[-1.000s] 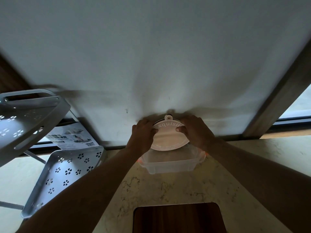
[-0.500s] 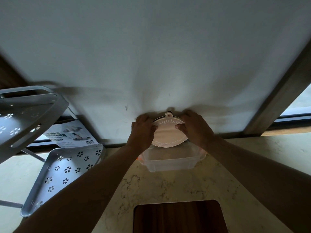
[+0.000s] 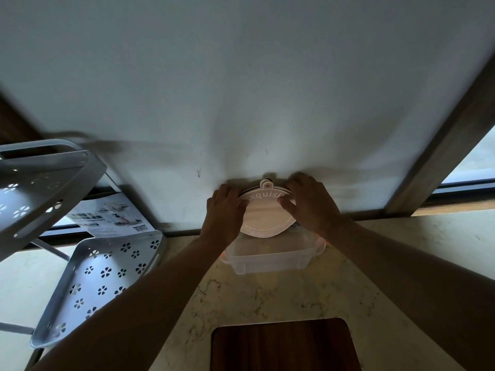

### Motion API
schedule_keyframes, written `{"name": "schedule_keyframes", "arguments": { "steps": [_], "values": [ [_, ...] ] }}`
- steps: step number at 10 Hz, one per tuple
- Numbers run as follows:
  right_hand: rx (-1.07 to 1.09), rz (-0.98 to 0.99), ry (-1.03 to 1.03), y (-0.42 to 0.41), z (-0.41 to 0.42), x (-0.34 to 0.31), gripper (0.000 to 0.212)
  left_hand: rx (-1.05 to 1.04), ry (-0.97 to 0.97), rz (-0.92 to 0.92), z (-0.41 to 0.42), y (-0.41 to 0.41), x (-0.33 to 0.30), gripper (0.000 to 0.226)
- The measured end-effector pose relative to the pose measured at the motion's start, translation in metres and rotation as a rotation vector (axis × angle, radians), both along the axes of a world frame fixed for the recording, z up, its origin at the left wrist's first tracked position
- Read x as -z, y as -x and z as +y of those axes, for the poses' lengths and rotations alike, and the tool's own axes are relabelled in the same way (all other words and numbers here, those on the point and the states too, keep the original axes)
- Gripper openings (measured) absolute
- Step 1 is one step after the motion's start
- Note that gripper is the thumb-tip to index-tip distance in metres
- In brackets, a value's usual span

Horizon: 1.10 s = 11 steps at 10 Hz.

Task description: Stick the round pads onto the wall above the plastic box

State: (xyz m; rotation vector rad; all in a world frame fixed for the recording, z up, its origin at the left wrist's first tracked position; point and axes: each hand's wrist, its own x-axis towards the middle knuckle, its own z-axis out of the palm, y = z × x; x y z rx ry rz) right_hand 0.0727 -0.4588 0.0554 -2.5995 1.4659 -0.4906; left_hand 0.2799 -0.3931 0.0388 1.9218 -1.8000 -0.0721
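Note:
A round whitish pad [image 3: 263, 215] with curved lettering and a small tab on top is held upright just above the clear plastic box [image 3: 270, 259], close to the white wall [image 3: 241, 89]. My left hand [image 3: 225, 210] grips its left edge. My right hand [image 3: 310, 204] grips its right edge, with the thumb on the pad's face. Whether the pad touches the wall I cannot tell. The box stands on the marble counter [image 3: 281, 295] against the wall.
A grey two-tier metal rack [image 3: 88, 277] with flower-shaped holes stands at the left, with a printed card [image 3: 109, 216] behind it. A dark wooden board [image 3: 284, 346] lies at the near edge. A wooden window frame [image 3: 444, 145] rises at the right.
Both hands have lifted the pad slightly higher along the wall and kept their hold on it. The view has shifted a little.

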Motion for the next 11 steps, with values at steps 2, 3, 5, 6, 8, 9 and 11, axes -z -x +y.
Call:
{"name": "schedule_keyframes", "arguments": {
  "steps": [2,3,5,6,8,9,11],
  "values": [
    [0.001,0.016,0.009,0.0,0.001,0.0,0.036,0.03,0.01,-0.008,0.001,-0.002,0.0,0.027],
    [-0.005,0.022,0.009,0.001,0.001,0.0,0.037,0.019,0.006,0.017,0.0,-0.001,-0.001,0.029],
    [-0.011,0.046,0.009,0.0,0.001,0.003,0.038,0.028,-0.009,-0.006,-0.001,-0.001,0.002,0.033],
    [-0.003,0.052,0.015,-0.001,0.002,0.003,0.039,0.032,-0.015,-0.002,0.0,-0.002,0.003,0.036],
    [0.003,0.041,0.044,0.003,0.004,0.0,0.04,0.024,0.005,0.003,0.004,-0.002,-0.002,0.039],
    [-0.007,0.021,0.047,0.006,0.007,-0.006,0.048,0.027,0.014,-0.014,0.01,-0.004,-0.008,0.043],
    [0.001,0.015,-0.005,0.011,0.017,-0.029,0.06,-0.077,-0.066,-0.122,0.026,-0.008,-0.035,0.06]
  ]
}}
